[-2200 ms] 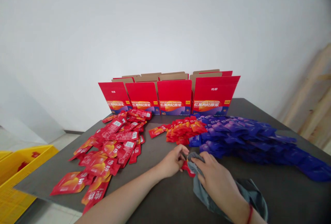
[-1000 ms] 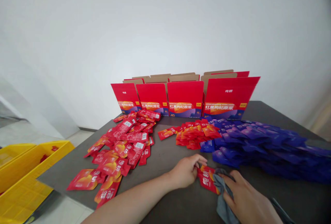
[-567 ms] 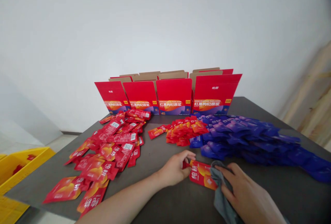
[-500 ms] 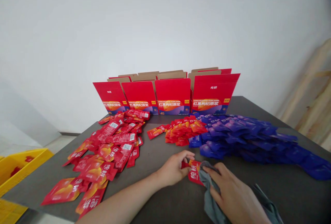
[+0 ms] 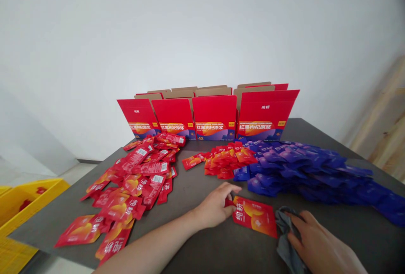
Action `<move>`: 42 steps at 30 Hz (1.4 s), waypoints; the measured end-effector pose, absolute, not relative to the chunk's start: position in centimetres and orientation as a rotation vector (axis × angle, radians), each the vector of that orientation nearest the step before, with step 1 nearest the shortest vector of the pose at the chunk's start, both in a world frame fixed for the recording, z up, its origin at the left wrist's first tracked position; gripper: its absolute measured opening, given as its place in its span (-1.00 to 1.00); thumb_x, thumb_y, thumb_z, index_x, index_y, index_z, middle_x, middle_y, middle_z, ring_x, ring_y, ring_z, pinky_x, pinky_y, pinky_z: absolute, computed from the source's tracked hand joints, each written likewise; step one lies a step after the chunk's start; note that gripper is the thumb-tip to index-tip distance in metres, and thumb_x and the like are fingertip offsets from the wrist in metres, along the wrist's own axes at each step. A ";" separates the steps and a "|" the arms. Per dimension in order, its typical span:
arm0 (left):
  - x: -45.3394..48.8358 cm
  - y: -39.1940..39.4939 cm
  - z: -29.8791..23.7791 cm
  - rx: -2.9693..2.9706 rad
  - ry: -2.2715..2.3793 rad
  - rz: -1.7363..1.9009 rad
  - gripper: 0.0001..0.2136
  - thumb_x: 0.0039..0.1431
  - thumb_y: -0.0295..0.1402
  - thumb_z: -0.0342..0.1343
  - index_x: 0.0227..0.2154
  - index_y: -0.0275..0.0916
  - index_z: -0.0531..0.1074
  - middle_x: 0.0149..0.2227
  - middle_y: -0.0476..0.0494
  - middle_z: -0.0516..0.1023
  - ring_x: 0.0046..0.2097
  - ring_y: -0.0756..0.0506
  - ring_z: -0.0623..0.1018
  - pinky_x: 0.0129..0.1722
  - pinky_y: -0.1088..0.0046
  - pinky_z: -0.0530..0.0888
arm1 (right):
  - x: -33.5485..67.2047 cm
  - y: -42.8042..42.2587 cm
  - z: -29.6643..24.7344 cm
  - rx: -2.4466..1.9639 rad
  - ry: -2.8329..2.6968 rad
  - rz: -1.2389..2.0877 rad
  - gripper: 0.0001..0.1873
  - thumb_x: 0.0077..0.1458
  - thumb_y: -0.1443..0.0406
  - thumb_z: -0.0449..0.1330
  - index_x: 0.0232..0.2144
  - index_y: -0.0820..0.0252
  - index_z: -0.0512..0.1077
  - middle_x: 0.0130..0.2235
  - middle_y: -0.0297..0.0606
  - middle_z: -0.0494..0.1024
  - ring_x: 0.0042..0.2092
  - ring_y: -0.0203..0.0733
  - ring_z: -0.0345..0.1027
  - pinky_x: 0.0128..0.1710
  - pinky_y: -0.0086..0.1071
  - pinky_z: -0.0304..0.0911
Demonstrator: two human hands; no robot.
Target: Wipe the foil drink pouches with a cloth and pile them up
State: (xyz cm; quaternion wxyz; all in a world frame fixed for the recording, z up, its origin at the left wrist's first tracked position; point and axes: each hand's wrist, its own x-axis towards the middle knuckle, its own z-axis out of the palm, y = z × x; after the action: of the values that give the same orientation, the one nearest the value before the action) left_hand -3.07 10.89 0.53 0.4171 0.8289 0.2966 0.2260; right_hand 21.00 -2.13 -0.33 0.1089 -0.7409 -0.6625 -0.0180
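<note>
A red sachet [image 5: 255,217] lies flat on the dark table [image 5: 205,248] in front of me. My left hand [image 5: 217,205] pins its left end with closed fingertips. My right hand [image 5: 319,244] rests on a grey cloth [image 5: 284,240] just right of the sachet, fingers curled over the cloth. The cloth touches the sachet's right edge and leaves its printed face uncovered.
A loose heap of red sachets [image 5: 133,185] spreads at the left. A smaller red pile [image 5: 226,160] and a long pile of blue sachets [image 5: 310,170] lie behind. Several open red cartons [image 5: 215,116] stand at the far edge. Yellow crates [image 5: 22,206] sit on the floor, left.
My right hand has drawn the grey cloth rightward off the red sachet, baring its whole face. My left hand has kept hold of the sachet's left end.
</note>
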 end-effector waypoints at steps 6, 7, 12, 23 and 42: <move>-3.1 10.7 0.5 2.064 0.710 0.614 -0.43 -0.05 -0.66 0.07 0.08 -0.21 0.30 -0.10 -0.10 0.36 -0.24 0.01 0.35 -0.20 0.48 0.34 | 16.4 -0.8 2.1 -2.145 -2.018 0.067 -0.52 0.14 0.29 -0.03 0.10 0.08 0.36 -0.04 -0.15 0.44 -0.12 -0.16 0.44 -0.25 -0.32 0.37; -3.1 10.7 0.5 2.061 0.708 0.621 -0.43 -0.05 -0.67 0.07 0.09 -0.20 0.30 -0.09 -0.10 0.36 -0.24 0.01 0.35 -0.20 0.48 0.34 | 15.3 -0.6 2.5 -2.118 -2.053 0.099 -0.50 0.11 0.32 -0.02 0.11 0.06 0.35 -0.03 -0.15 0.43 -0.09 -0.15 0.43 -0.22 -0.32 0.37; -3.2 10.8 0.5 2.081 0.716 0.602 -0.43 -0.04 -0.66 0.08 0.09 -0.18 0.30 -0.11 -0.09 0.36 -0.25 0.01 0.36 -0.20 0.48 0.34 | 12.3 -0.2 2.7 -2.050 -2.201 0.216 -0.39 -0.01 0.43 0.02 0.11 -0.05 0.35 0.07 -0.16 0.40 -0.07 -0.11 0.43 -0.15 -0.26 0.37; -3.1 10.9 1.1 1.995 0.795 0.489 -0.38 -0.07 -0.61 0.14 0.13 -0.20 0.28 -0.02 -0.12 0.40 -0.27 0.02 0.36 -0.20 0.48 0.35 | 21.1 -2.5 0.9 -2.168 -2.033 0.141 -0.55 0.08 0.31 -0.01 -0.02 -0.06 0.47 -0.07 -0.17 0.46 -0.22 -0.16 0.47 -0.26 -0.32 0.38; -3.4 11.7 2.2 2.797 0.477 0.548 -0.84 0.16 -0.58 -0.09 -0.28 -0.22 0.31 -0.17 -0.15 0.42 -0.12 -0.10 0.36 -0.08 0.38 0.30 | 18.2 0.2 5.8 -2.087 -1.901 -0.003 -0.53 0.20 0.23 -0.07 0.13 -0.06 0.32 0.00 -0.20 0.38 -0.11 -0.16 0.41 -0.22 -0.28 0.33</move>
State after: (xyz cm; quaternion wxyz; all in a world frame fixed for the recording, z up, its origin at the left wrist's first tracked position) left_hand -3.41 11.74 2.19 0.1255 0.9602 0.1636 0.1882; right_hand 18.18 0.20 5.84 0.1587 -0.7300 -0.6648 -0.0010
